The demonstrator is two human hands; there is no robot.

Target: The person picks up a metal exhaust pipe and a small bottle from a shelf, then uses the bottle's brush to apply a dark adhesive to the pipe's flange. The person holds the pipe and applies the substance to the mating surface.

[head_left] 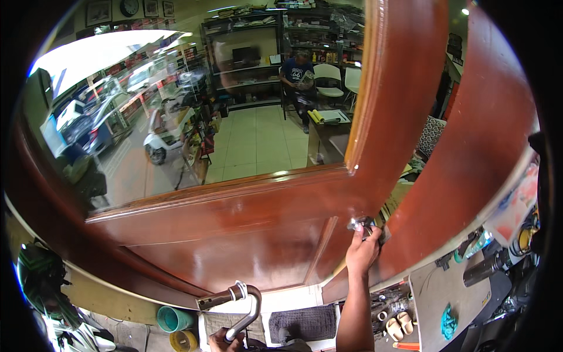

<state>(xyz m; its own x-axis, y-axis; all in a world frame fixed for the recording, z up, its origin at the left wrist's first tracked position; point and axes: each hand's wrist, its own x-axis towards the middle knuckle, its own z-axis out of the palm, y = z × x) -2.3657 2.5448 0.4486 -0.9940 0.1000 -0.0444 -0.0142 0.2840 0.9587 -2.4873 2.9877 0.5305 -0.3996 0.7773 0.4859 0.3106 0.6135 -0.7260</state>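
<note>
- The right hand [362, 255] had its thumb and fingers closed around the metal doorknob [355, 223], near the door's right edge, just below the lower right corner of the glass pane [252, 141]. It covered a good part of the knob, so I couldn't make out the full shape.
- The left hand [220, 342] was wrapped around the lower end of a bent metal pipe [254, 305], but the picture's bottom edge cut the hand off.
- That pipe's upper end sat in front of the reddish wooden door's [223, 252] bottom edge; couldn't tell if they touched.
- Reflections muddied the pane's left side, though a seated person [298, 76] showed through on the right.
- A dark mat [305, 321] was partly cut off below.
</note>
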